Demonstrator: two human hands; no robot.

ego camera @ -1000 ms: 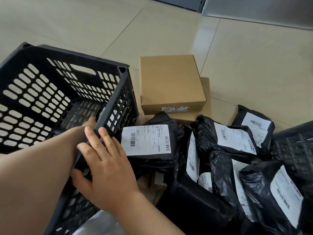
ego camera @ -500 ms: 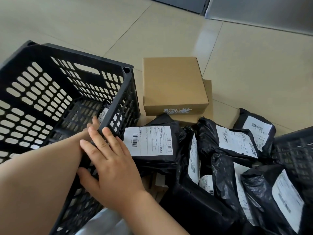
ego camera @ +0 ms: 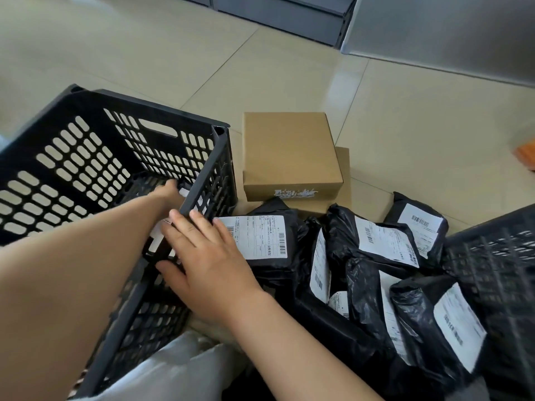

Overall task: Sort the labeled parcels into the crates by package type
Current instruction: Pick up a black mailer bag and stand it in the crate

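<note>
A black slotted crate (ego camera: 58,175) stands on the floor at the left. My left hand (ego camera: 170,192) reaches inside it, next to a white-labelled parcel (ego camera: 185,193) near the right wall; its fingers are hidden behind the rim. My right hand (ego camera: 208,264) rests on that wall's rim, fingers fairly straight. Black poly mailers with white labels lie in a heap on the right: one by my right hand (ego camera: 260,235), others further right (ego camera: 385,241) (ego camera: 457,319). Two brown cardboard boxes (ego camera: 286,149) sit stacked behind the heap.
A second black crate (ego camera: 492,256) stands at the right edge, touching the heap. My knee in light grey trousers (ego camera: 173,369) is at the bottom. Grey cabinets (ego camera: 434,30) line the far side of the tiled floor. An orange object (ego camera: 527,153) shows at the right edge.
My left hand has pushed a little deeper into the left crate. My right hand has stayed on the crate wall. The parcels and boxes have not moved.
</note>
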